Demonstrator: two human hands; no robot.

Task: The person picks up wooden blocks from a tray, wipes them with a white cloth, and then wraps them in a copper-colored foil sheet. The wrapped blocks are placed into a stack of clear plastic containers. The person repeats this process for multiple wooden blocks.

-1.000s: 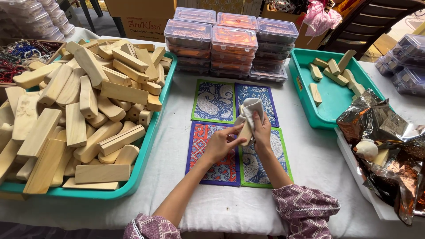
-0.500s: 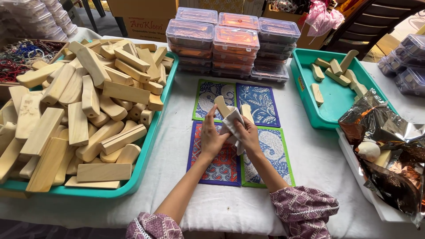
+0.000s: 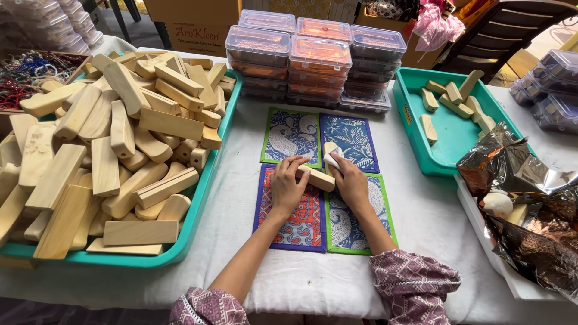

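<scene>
Two hands were on one pale wooden stick block (image 3: 314,177), held low over four patterned fabric mats (image 3: 293,212) on the white-clothed tabletop (image 3: 421,210). Left hand (image 3: 287,183) was curled around the near end of the block, fingers closed on it. Right hand (image 3: 349,180) was pinching a small white cloth wad (image 3: 332,159) against the block's far end, fingers pressed together.

Progress, judged from the layout: early. Left of the left hand, the large teal plastic tray (image 3: 198,204) was heaped with pale wooden blocks (image 3: 108,144), apparently the unwiped stock. Right of the right hand, the smaller teal tray (image 3: 448,141) held only a few wooden blocks (image 3: 454,99), apparently the finished ones. So a handful looked done, one was in hand, and the bulk was left.

Beyond both hands stood stacked clear lidded plastic boxes (image 3: 316,66). Far right of the right hand lay crumpled brown foil wrapping (image 3: 524,204) in a white tray (image 3: 481,235). Beyond the big tray, a box of coloured beads (image 3: 30,69).
</scene>
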